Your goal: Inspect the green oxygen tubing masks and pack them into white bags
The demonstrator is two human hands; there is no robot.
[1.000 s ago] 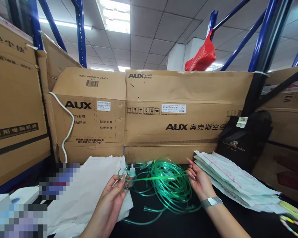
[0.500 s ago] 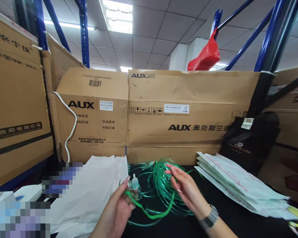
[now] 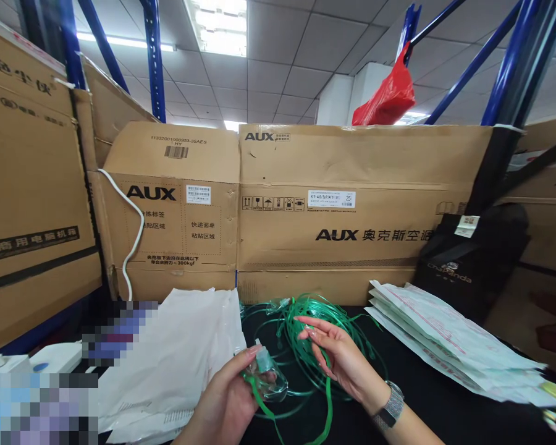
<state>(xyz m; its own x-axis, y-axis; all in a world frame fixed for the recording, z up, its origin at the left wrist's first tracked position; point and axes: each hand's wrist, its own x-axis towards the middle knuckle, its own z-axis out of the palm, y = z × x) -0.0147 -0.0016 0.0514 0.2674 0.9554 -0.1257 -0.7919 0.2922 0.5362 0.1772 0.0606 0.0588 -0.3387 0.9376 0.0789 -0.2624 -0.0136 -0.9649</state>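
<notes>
Here, the clear mask (image 3: 278,387) slants lengthwise down-right; its nozzle (image 3: 262,358) points up-left.

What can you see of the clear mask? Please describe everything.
The mask looks like clear, shiny plastic, with a pale fitting on top. It tilts in the left hand's grip, which partly hides it, above the dark surface. A slack green strap hangs from it, leaves the picture's bottom edge, and rises to the right hand's grip.

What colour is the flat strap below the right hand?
The strap is bright green; it shows best in the head view.
</notes>
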